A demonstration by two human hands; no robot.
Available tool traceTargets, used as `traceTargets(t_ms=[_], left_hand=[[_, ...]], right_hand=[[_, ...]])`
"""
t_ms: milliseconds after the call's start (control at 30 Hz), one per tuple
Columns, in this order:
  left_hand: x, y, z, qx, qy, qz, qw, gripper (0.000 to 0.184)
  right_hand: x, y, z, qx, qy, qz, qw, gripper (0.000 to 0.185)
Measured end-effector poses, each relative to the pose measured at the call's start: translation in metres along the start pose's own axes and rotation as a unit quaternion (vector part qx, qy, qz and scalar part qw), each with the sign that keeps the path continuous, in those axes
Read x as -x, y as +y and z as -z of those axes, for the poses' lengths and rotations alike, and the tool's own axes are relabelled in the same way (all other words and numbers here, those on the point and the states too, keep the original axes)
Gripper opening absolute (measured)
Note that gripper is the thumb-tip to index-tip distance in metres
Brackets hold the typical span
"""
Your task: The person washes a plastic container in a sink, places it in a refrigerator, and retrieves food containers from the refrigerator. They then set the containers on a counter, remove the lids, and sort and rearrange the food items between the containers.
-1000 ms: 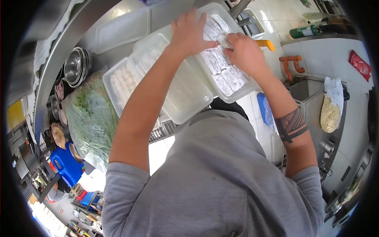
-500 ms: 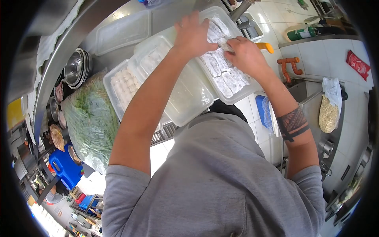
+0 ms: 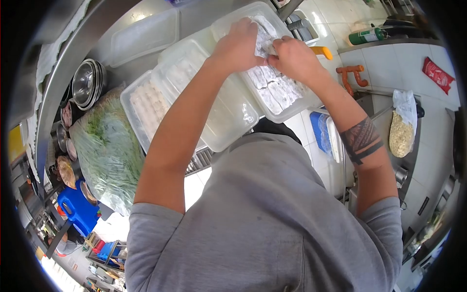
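Oblong pieces with a patchy white coating (image 3: 277,92) lie in rows inside a translucent plastic tub (image 3: 279,117); I cannot tell what food they are. My left hand (image 3: 237,46) reaches over the tub's left side, its thumb apart from its bent fingers, resting against the pieces. Close to its thumb, my right hand (image 3: 296,59) is closed at the middle of the rows, fingertips pinched on one white-coated piece that it mostly hides. Left of this tub, a lidded translucent container (image 3: 228,121) overlaps another tub (image 3: 138,121) holding pale pieces in rows.
A loose translucent lid (image 3: 145,36) lies on the steel counter. Nested metal bowls (image 3: 87,85) and a plastic bag of leafy greens (image 3: 104,146) stand at left. An orange handle (image 3: 321,51) juts out beyond the tub. A blue jug (image 3: 78,207) is lower left.
My left hand's fingers have drawn in from spread to more bent. My right hand has come closer to my left thumb. The view has shifted slightly.
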State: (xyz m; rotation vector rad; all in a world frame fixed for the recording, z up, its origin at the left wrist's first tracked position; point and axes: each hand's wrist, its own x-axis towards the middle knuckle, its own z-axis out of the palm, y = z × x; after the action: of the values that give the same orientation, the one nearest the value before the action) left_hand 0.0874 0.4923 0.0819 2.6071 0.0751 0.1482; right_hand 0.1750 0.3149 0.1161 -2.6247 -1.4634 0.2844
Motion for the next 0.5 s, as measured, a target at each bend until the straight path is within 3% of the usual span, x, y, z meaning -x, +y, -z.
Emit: traceTargets(t_ms=[200, 233, 500], left_hand=[[0.001, 0.001, 0.001, -0.008, -0.013, 0.015, 1.0, 0.088], [0.0, 0.002, 0.003, -0.009, -0.044, 0.028, 0.999, 0.095], [-0.004, 0.0, 0.016, -0.006, -0.112, 0.038, 0.993, 0.11]], right_hand=[[-0.005, 0.008, 0.003, 0.026, -0.014, 0.088, 0.996, 0.032], [-0.006, 0.008, 0.004, 0.034, -0.023, 0.106, 0.993, 0.033], [-0.025, 0.012, 0.009, 0.0, -0.025, 0.056, 0.998, 0.04]])
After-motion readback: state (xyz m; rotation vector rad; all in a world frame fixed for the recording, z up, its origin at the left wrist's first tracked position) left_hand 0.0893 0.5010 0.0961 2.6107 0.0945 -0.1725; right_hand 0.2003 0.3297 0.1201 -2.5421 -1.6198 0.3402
